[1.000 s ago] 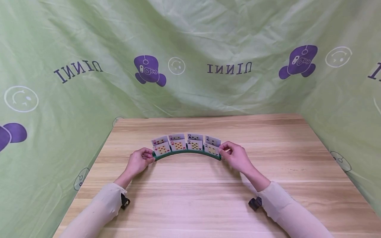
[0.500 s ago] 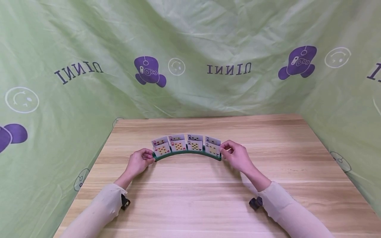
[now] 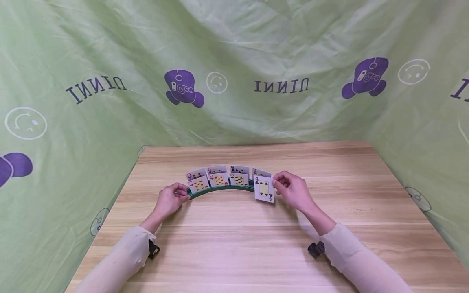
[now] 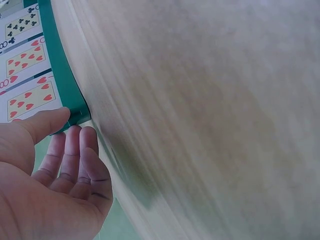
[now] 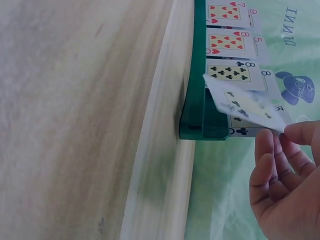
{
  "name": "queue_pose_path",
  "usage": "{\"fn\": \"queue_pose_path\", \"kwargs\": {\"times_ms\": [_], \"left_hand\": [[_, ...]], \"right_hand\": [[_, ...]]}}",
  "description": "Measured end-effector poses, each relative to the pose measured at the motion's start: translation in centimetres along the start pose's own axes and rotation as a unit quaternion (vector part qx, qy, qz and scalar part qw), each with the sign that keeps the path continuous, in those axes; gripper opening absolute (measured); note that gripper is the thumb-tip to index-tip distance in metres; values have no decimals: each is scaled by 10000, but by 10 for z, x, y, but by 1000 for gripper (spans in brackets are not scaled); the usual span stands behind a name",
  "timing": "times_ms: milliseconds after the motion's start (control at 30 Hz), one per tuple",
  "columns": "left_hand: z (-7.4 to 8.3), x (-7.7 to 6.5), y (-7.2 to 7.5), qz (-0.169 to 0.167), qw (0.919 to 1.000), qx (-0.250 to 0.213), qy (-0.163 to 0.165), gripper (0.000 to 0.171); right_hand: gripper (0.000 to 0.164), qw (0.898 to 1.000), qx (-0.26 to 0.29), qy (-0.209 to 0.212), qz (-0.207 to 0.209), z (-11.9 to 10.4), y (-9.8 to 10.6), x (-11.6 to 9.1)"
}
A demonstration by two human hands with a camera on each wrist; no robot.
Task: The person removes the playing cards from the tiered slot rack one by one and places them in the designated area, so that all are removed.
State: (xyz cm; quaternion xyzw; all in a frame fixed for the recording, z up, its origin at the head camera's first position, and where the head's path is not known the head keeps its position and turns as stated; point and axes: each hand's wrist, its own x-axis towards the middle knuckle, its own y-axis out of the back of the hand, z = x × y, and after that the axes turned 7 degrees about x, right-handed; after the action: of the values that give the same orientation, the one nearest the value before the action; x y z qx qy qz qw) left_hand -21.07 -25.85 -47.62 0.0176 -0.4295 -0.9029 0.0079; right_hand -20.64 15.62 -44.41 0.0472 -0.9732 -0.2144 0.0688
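A curved green card holder (image 3: 226,188) has playing cards upright in two rows. My left hand (image 3: 169,200) pinches its left end, with the thumb (image 4: 52,120) on top and fingers below in the left wrist view. Between the thumb and fingers of my right hand (image 3: 294,191) is the four of clubs (image 3: 264,189), held by its edge in front of the holder's right end. That card tilts over the front slot in the right wrist view, partly covering a club card (image 5: 240,131) behind. The seven of hearts (image 3: 199,184), eight of hearts (image 3: 219,179) and eight of clubs (image 3: 239,179) fill the front row.
The holder is on a light wooden table (image 3: 227,244). A green printed cloth (image 3: 234,114) hangs behind and at both sides. Black wrist cameras sit below each cuff, one at the left sleeve (image 3: 121,254) and one at the right sleeve (image 3: 355,254).
The four of clubs has come out of the holder's front right slot, moving toward the camera in my right hand. My left hand keeps its grip on the holder's left end.
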Motion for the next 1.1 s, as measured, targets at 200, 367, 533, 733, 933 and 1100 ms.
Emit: {"fn": "queue_pose_path", "kwargs": {"times_ms": [200, 367, 533, 733, 933, 1100], "left_hand": [[0, 0, 1, -6, 10000, 21, 9, 28], [1, 0, 1, -18, 10000, 17, 0, 28], [2, -1, 2, 4, 10000, 18, -42, 28], [2, -1, 2, 22, 10000, 37, -62, 28], [2, -1, 3, -18, 10000, -26, 24, 28], [2, -1, 3, -43, 10000, -44, 33, 28]], "right_hand": [[16, 9998, 98, -147, -101, 0, 2, -1], [16, 9994, 169, -246, -145, 1, 4, -2], [15, 9989, 205, -399, -141, 0, 8, -4], [16, 9987, 226, -444, -128, 1, 14, -6], [17, 9983, 233, -519, -88, 1, 21, -7], [17, 9986, 218, -488, -1, 3, 28, -8]]}}
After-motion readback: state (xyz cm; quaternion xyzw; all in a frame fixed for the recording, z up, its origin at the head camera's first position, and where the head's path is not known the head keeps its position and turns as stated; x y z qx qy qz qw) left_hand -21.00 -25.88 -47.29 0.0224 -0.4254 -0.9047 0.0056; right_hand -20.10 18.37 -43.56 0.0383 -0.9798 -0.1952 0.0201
